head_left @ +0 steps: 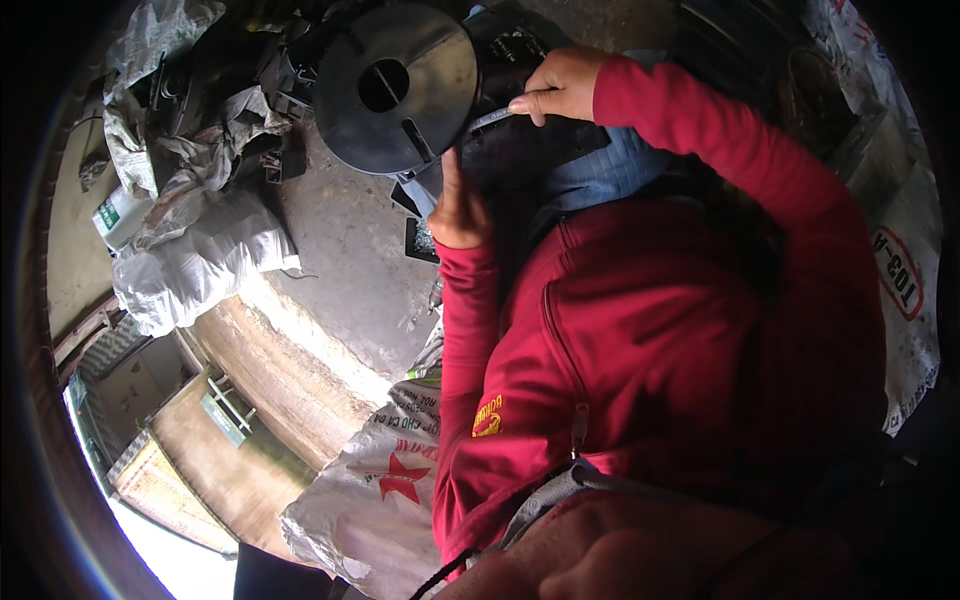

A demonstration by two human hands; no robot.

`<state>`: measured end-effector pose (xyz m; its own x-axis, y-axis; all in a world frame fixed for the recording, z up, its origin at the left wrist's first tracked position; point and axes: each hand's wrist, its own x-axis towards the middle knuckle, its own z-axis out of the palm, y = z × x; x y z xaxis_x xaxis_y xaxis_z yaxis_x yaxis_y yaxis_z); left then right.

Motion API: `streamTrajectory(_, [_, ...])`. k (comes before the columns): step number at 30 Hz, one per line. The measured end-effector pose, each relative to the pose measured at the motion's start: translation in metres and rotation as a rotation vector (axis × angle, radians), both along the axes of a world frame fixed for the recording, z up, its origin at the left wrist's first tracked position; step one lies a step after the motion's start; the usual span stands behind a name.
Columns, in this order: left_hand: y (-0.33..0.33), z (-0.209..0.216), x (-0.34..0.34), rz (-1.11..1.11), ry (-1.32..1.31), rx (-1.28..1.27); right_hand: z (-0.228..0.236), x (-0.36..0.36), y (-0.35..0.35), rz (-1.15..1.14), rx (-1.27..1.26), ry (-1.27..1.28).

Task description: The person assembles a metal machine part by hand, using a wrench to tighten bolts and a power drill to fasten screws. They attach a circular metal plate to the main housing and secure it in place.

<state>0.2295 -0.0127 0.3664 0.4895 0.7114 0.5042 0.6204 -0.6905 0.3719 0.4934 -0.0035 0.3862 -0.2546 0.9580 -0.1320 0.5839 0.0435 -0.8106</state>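
A large round black disc [440, 70], with a hole in its middle and narrow slots, fills the upper middle of the head view. My left hand [461, 208] is at its near rim, one digit against the edge; the other fingers are mostly hidden. In my right hand [565, 84] is a slim silver wrench [491, 119], pinched between thumb and fingers. The wrench's far end meets the disc's right edge, where the contact itself is hard to make out.
A small black tray [412, 238] of small metal parts lies by my left wrist. White sacks [205, 260] are piled at left, beside a white jug [118, 218]. Another printed sack [360, 490] stands near my left elbow. Grey concrete floor [350, 270] lies between them.
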Motion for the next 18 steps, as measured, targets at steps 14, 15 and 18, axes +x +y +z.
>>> streamTrajectory(14, [-0.012, 0.009, -0.006, -0.03, 0.067, -0.109, 0.006, 0.004, 0.002, 0.016, -0.044, -0.033])
streamTrajectory(15, [-0.013, 0.019, -0.004, -0.05, 0.096, -0.079, 0.007, 0.006, 0.007, 0.023, -0.046, -0.048])
streamTrajectory(18, [-0.013, 0.038, -0.004, -0.11, -0.043, 0.071, 0.006, 0.005, -0.001, 0.008, -0.035, -0.022])
